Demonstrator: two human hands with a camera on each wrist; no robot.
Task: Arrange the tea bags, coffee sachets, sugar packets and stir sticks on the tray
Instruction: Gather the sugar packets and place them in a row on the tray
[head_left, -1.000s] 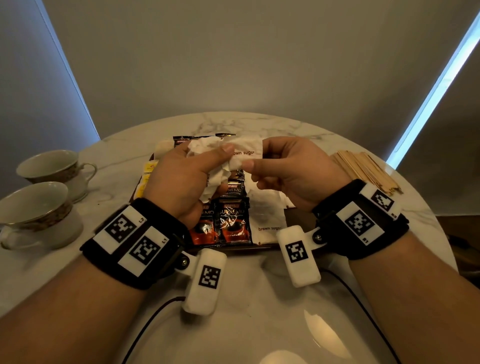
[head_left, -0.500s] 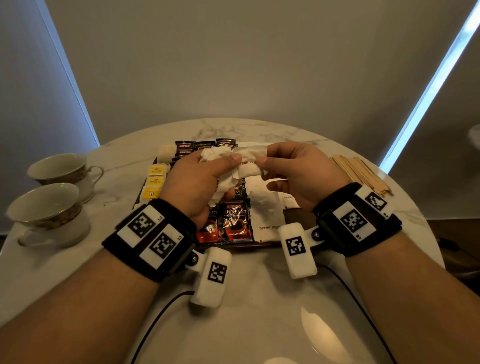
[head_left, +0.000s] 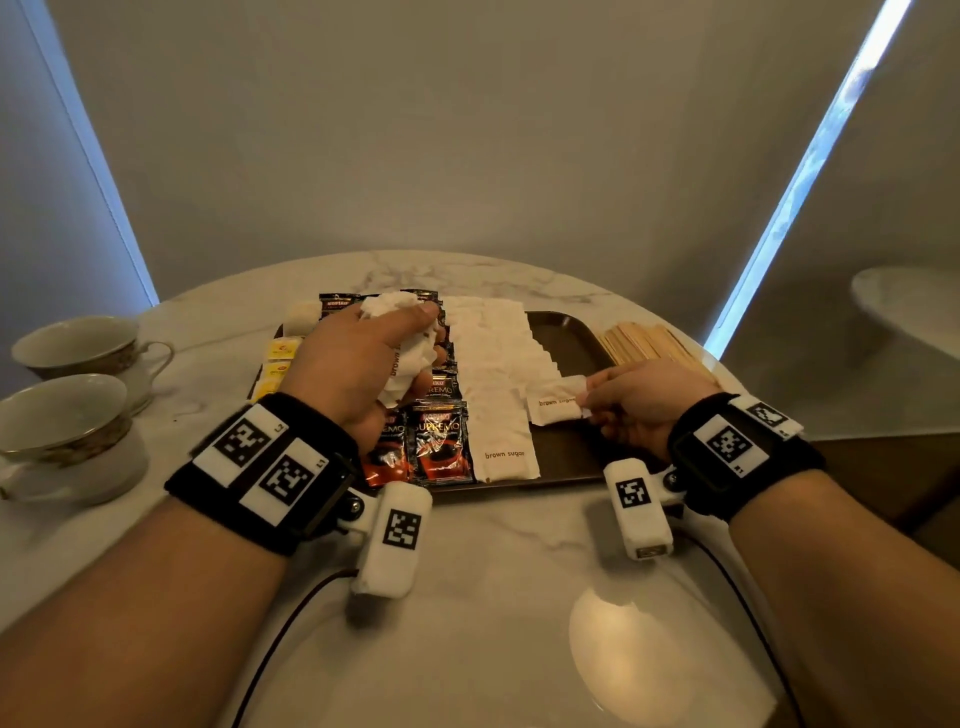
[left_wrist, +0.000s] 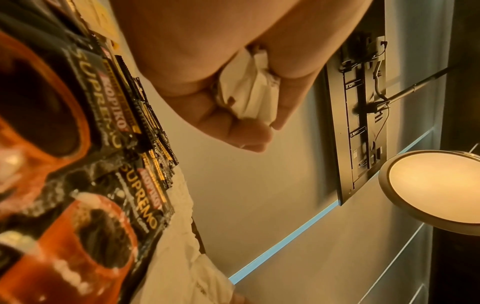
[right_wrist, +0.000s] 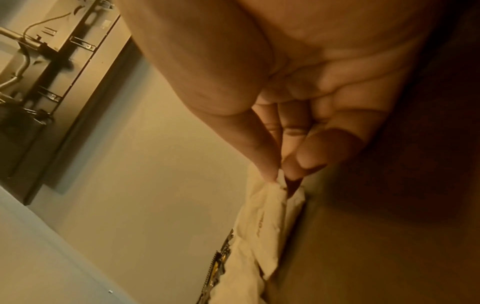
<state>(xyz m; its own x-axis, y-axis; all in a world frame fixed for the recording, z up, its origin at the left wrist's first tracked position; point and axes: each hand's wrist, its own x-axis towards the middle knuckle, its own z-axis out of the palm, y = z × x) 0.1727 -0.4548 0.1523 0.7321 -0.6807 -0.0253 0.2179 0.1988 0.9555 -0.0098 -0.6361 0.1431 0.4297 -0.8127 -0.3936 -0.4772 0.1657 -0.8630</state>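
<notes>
While the right hand (head_left: 639, 405) pinches one end of a single brown sugar packet (head_left: 558, 405) between thumb and fingers (right_wrist: 265, 156), the packet lies low over the bare brown floor of the tray (head_left: 563, 332), just right of the sugar column; whether it already touches the tray cannot be told. The left hand (head_left: 358, 364) is curled tight around a crumpled bunch of sugar packets (head_left: 402, 338), thumb pressed across the top; in the left wrist view the white paper (left_wrist: 249, 92) bulges out between the closed fingers (left_wrist: 241, 133). That hand hovers above the coffee sachets (head_left: 439, 441), black and red packs laid in overlapping columns down the middle of the tray. Just right of them runs a neat overlapping column of white sugar packets (head_left: 493, 374), the nearest one reading "brown sugar". At the tray's left edge sit the yellow tea bags (head_left: 280, 358), partly hidden by the left hand. Wooden stir sticks (head_left: 644, 340) lie in a loose pile on the desk (head_left: 493, 597), just beyond the tray's right rim and behind the right hand. Two teacups (head_left: 67, 410) stand on the desk well to the left of the tray. Both wrists wear black bands with printed markers (head_left: 260, 457), and dark cables (head_left: 291, 623) trail toward the near edge of the marble top.
</notes>
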